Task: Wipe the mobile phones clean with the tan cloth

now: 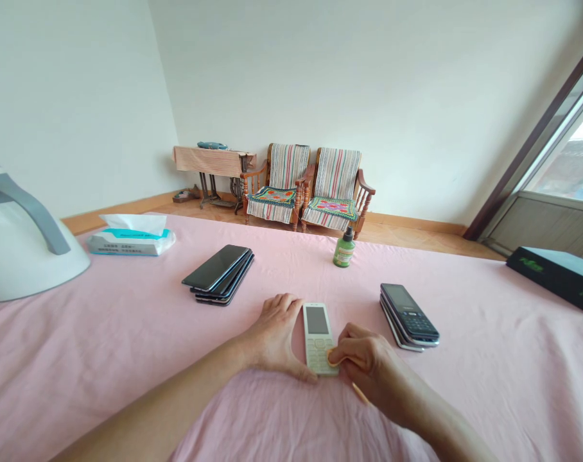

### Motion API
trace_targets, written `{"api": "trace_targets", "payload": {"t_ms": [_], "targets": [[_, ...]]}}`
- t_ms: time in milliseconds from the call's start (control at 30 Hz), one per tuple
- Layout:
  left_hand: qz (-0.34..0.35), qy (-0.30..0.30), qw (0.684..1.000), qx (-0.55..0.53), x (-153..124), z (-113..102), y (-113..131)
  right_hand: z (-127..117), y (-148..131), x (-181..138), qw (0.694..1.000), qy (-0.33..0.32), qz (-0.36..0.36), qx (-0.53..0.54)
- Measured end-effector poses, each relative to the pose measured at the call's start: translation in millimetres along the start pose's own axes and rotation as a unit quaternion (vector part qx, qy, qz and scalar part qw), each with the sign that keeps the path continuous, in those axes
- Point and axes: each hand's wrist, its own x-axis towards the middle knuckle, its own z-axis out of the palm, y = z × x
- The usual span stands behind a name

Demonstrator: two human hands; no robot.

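A white keypad phone [318, 333] lies flat on the pink cloth [128, 359] in front of me. My left hand [275, 337] rests against the phone's left edge, fingers curled and holding it in place. My right hand [361, 359] is pinched on a small pale thing pressed to the phone's lower keypad; I cannot make out what it is. A thin stick shows below the right wrist. A stack of dark keypad phones [409, 316] lies just right of my right hand. A stack of dark smartphones [219, 273] lies to the upper left.
A small green bottle [344, 249] stands beyond the white phone. A tissue pack [132, 236] and a white appliance [22, 244] sit at the left. A dark box [556, 276] lies at the right edge. Two striped chairs [305, 189] stand by the far wall.
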Motion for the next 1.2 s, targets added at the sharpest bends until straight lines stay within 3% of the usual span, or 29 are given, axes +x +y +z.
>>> {"api": "trace_targets", "payload": {"t_ms": [333,500,700,900,1200], "targets": [[0.021,-0.004,1.000,-0.004,0,-2,-2,-1,1,-1,1.000,0.018,0.006,0.017],[0.019,-0.007,1.000,-0.004,0,-1,-2,-4,-2,-3,0.999,-0.018,-0.010,0.030],[0.029,0.002,1.000,0.000,0,1,-5,1,-3,2,1.000,0.024,0.009,-0.009],[0.023,-0.003,1.000,-0.008,0,-1,-3,-3,-8,-1,0.999,-0.026,-0.023,0.010],[0.029,-0.006,1.000,-0.009,1,0,-5,3,-10,9,0.998,0.013,0.012,-0.052]]}}
